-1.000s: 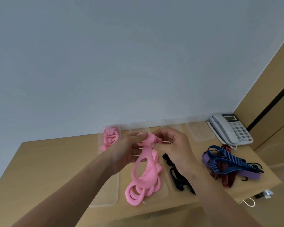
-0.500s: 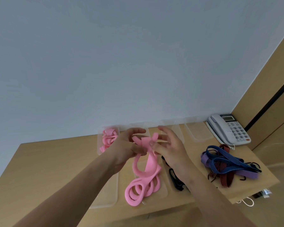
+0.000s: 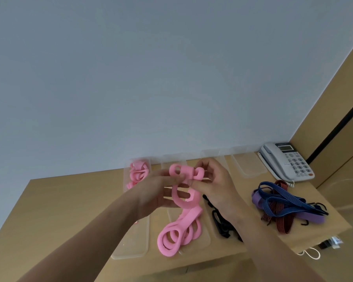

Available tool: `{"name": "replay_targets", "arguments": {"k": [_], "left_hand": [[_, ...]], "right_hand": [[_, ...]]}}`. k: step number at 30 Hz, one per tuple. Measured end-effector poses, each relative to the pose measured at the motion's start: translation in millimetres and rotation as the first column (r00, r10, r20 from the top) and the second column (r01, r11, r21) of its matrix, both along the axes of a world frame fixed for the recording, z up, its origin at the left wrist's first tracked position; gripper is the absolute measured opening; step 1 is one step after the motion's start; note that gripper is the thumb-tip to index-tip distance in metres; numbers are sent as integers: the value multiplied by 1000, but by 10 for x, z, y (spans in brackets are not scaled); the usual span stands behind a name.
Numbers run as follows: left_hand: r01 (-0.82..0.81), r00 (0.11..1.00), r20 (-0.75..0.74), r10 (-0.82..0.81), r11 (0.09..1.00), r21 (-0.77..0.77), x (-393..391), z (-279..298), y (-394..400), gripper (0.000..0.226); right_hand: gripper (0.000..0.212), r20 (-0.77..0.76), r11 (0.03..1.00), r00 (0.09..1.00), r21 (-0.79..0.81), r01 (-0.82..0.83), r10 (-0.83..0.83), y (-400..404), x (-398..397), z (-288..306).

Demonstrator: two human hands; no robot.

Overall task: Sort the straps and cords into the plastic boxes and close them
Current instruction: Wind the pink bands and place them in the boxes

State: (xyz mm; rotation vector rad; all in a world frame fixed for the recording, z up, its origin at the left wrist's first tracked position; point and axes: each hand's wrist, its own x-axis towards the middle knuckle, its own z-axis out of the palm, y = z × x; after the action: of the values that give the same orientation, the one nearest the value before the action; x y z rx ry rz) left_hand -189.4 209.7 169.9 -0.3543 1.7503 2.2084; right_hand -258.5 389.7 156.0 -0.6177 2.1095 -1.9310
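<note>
Both grips pinch the pink strap: your left hand and right hand hold its top coil above the bench, probably to bundle it. Its tail hangs below into the middle box. Unsorted cords lie well right.

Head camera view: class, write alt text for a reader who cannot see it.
Both hands, left and right, grip a pink strap above clear plastic boxes on a wooden table. Blue, red and purple cords lie beside a telephone.
</note>
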Motion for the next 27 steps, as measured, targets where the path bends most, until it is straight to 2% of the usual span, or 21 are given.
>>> {"name": "replay_targets", "arguments": {"k": [2, 4, 7, 9, 12, 14, 17, 19, 22, 27], "left_hand": [[13, 1000, 10, -14, 995, 104, -2, 22, -20, 39], [-18, 1000, 18, 16, 992, 122, -10, 36, -30, 42], [-68, 998, 18, 66, 991, 117, -26, 40, -14, 34], [-107, 994, 4, 107, 986, 129, -36, 36, 0, 32], [-187, 982, -8, 191, 967, 172, -58, 14, -15, 36], [-198, 979, -19, 204, 963, 183, -64, 1, -27, 41], [-188, 979, -56, 198, 971, 148, -57, -10, -18, 45], [-199, 975, -79, 207, 975, 101, -48, -25, -3, 45], [-233, 968, -74, 238, 970, 68, -19, -66, 10, 47], [-253, 965, -20, 261, 952, 171, 41, -117, 15, 38]], "right_hand": [[34, -46, 998, 999, 57, -11, 14, -5, 27, -15], [36, -117, 994, 993, 107, -8, 21, -6, 49, -36], [40, -181, 989, 983, 145, -7, 34, -6, 75, -59], [40, -111, 992, 991, 111, -67, 80, 12, 80, -57], [37, 112, 989, 983, -22, -147, 148, 38, 90, -25], [41, 255, 995, 962, -41, -92, 100, 19, 89, -11], [24, 331, 999, 943, -29, -33, 41, -22, 83, -18], [16, 305, 999, 952, -38, 16, -3, -23, 84, -33], [26, 208, 999, 977, 10, 51, -52, -30, 93, -46], [37, 98, 995, 991, 66, 81, -87, -81, 179, -89]]}}
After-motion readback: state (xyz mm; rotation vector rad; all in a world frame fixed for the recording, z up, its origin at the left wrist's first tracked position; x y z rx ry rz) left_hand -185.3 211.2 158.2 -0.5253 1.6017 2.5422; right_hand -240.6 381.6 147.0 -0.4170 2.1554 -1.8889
